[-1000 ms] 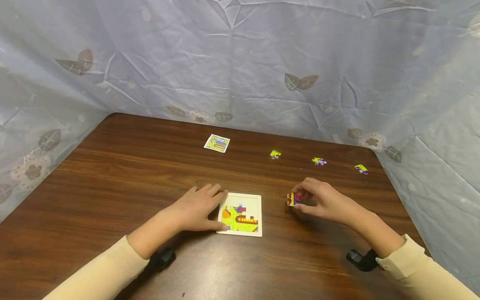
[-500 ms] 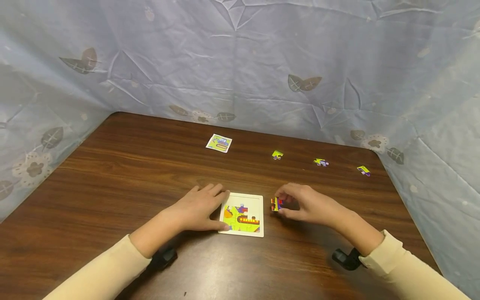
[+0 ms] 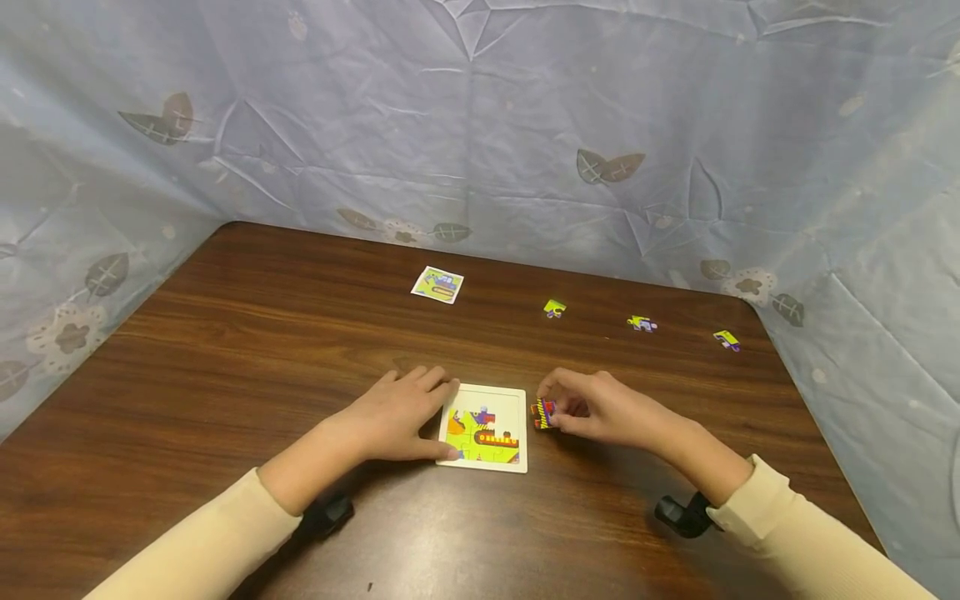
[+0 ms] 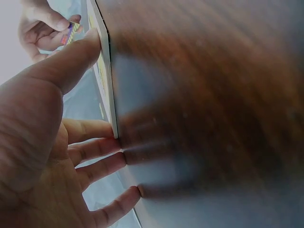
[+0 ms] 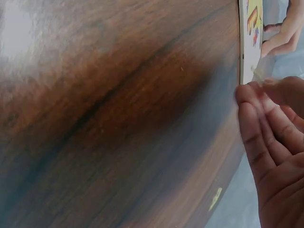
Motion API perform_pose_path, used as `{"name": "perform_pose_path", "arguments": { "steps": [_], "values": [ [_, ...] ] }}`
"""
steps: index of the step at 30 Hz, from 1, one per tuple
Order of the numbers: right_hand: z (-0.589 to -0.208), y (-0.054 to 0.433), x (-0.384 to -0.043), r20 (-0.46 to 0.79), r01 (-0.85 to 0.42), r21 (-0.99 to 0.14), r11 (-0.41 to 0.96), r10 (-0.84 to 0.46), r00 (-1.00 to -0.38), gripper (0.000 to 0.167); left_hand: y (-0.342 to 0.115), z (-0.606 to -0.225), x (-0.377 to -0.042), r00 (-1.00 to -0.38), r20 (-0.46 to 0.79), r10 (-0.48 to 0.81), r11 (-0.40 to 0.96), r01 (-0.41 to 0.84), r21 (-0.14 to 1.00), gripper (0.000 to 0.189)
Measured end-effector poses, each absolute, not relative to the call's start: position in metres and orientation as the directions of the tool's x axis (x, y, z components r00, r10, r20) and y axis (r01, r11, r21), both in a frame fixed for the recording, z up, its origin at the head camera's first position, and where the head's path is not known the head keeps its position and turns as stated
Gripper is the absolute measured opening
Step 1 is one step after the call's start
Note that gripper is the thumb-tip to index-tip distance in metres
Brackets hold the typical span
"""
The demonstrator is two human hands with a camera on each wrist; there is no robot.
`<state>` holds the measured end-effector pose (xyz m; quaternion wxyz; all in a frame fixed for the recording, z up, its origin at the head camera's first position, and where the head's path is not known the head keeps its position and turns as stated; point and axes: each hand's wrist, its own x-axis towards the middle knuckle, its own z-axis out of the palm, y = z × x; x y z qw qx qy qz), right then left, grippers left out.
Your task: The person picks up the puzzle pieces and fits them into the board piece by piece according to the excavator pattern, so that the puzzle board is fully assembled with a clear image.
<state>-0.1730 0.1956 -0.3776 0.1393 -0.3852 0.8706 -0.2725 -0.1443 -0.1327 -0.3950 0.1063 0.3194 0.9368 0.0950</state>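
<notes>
My left hand [image 3: 401,421] rests at the left side of a square puzzle tray [image 3: 511,407], its fingers fairly straight. The thumb lies on the near left corner, and the index fingertip [image 4: 113,129] touches the far left corner. Several joined pieces, lime green with an orange-red track, fill the tray's lower and left part; its upper right shows bare white. Just right of the tray, my right hand [image 3: 600,408] pinches a puzzle piece [image 3: 543,414] with yellow-black stripes, red and purple. In the right wrist view the fingers mostly hide that piece.
Three loose puzzle pieces lie spread at the back right: a green one [image 3: 555,309], a green and lilac one [image 3: 642,323] and a green and purple one [image 3: 727,339]. A picture card [image 3: 438,285] lies behind the tray. Patterned cloth [image 3: 465,125] hangs around the table.
My right hand has moved left with the pinched piece, from well right of the tray to close beside it, and the piece has tilted slightly. My left hand stays at the tray.
</notes>
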Motion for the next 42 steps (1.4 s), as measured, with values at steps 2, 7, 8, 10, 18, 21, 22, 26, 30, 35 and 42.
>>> {"name": "perform_pose_path", "arguments": {
  "steps": [2, 7, 8, 10, 18, 21, 22, 26, 30, 35, 42],
  "values": [
    [-0.380, 0.196, -0.174, -0.040, -0.576, -0.609, 0.546, -0.746, -0.665, 0.026, -0.133, -0.395, -0.144, -0.774, -0.138, 0.618, 0.778, 0.577, 0.248, 0.093],
    [-0.386, 0.195, -0.175, -0.040, -0.550, -0.645, 0.531, -0.742, -0.670, 0.025, -0.133, -0.395, -0.144, -0.775, -0.139, 0.616, 0.779, 0.573, 0.254, 0.092],
    [-0.387, 0.195, -0.175, -0.034, -0.551, -0.649, 0.524, -0.743, -0.668, 0.026, -0.133, -0.395, -0.144, -0.775, -0.139, 0.616, 0.779, 0.574, 0.253, 0.092],
    [-0.389, 0.194, -0.175, -0.019, -0.555, -0.653, 0.516, -0.743, -0.669, 0.027, -0.133, -0.395, -0.144, -0.775, -0.140, 0.616, 0.779, 0.574, 0.252, 0.092],
    [-0.392, 0.179, -0.174, 0.010, -0.577, -0.646, 0.500, -0.750, -0.661, 0.027, -0.133, -0.395, -0.144, -0.780, -0.158, 0.605, 0.789, 0.562, 0.249, 0.093],
    [-0.392, 0.170, -0.174, 0.000, -0.586, -0.638, 0.499, -0.761, -0.649, 0.027, -0.133, -0.395, -0.144, -0.780, -0.159, 0.605, 0.789, 0.561, 0.251, 0.093],
    [-0.392, 0.168, -0.174, 0.001, -0.595, -0.634, 0.495, -0.768, -0.640, 0.027, -0.133, -0.395, -0.144, -0.779, -0.159, 0.606, 0.788, 0.562, 0.251, 0.093],
    [-0.392, 0.159, -0.175, -0.010, -0.609, -0.620, 0.495, -0.781, -0.624, 0.027, -0.133, -0.395, -0.145, -0.779, -0.162, 0.606, 0.788, 0.561, 0.253, 0.093],
    [-0.392, 0.153, -0.176, -0.022, -0.620, -0.602, 0.503, -0.787, -0.617, 0.026, -0.132, -0.395, -0.145, -0.779, -0.165, 0.605, 0.789, 0.558, 0.256, 0.094],
    [-0.393, 0.150, -0.175, -0.032, -0.630, -0.582, 0.513, -0.789, -0.613, 0.027, -0.132, -0.395, -0.145, -0.779, -0.170, 0.603, 0.790, 0.555, 0.259, 0.094],
    [-0.392, 0.148, -0.169, -0.056, -0.658, -0.532, 0.532, -0.798, -0.600, 0.033, -0.133, -0.396, -0.145, -0.778, -0.161, 0.607, 0.788, 0.561, 0.255, 0.093]
  ]
}}
